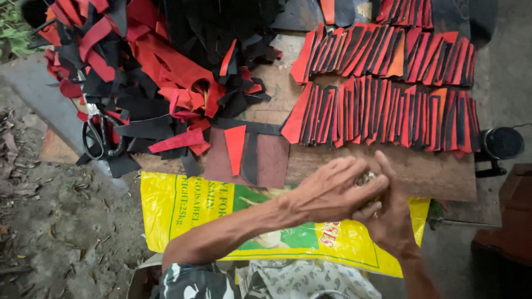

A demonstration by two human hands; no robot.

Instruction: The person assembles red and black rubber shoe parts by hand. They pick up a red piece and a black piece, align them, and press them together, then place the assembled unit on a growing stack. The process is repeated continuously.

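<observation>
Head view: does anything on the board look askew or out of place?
One red wedge lies alone on the brown sheet, apart from the neat rows of strips. Scissors sit half-buried in the loose scrap pile.

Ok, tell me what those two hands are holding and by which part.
The left hand and right hand close together around a small crumpled greyish thing. Fingers cover most of it, so what it is and where it is gripped cannot be told.

Both forearms are bare from elbow to wrist. The left hand (332, 194) and right hand (390, 218) carry no gloves, rings or watch. A camouflage-patterned garment (191, 282) in grey, white and dark green covers the lap.
</observation>
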